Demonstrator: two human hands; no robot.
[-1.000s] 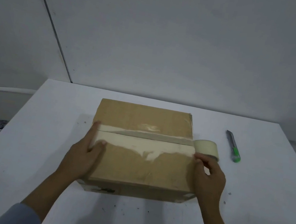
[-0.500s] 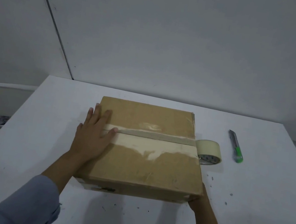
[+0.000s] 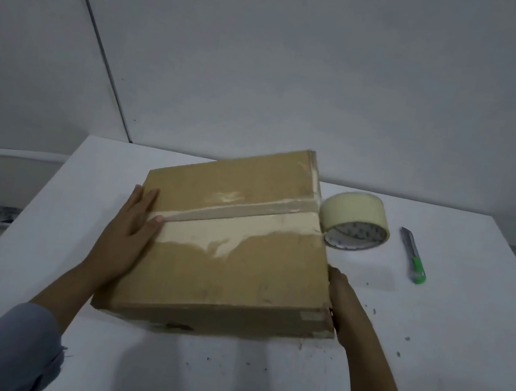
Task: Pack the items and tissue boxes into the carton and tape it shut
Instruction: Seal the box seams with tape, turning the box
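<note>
Left hand (image 3: 130,236) is laid flat, fingers straight, on the lid of the closed brown cardboard carton (image 3: 225,247) at frame centre, pinning the beige tape strip (image 3: 234,210), likely for adhesion. Right hand (image 3: 346,304) is pressed against the carton's right side, apparently for steadying; finger pose cannot be told. Beige tape roll (image 3: 355,221) is attached at the strip's end, uncut. Green-tipped utility knife (image 3: 413,255) is placed right, on the white table (image 3: 427,354).

Matt brown cardboard carton (image 3: 221,277), its seam under glossy tape strip (image 3: 237,212). Smooth cream tape roll (image 3: 355,218). Knife (image 3: 415,256) with green plastic end. Matt white bench (image 3: 427,354), speckled.
</note>
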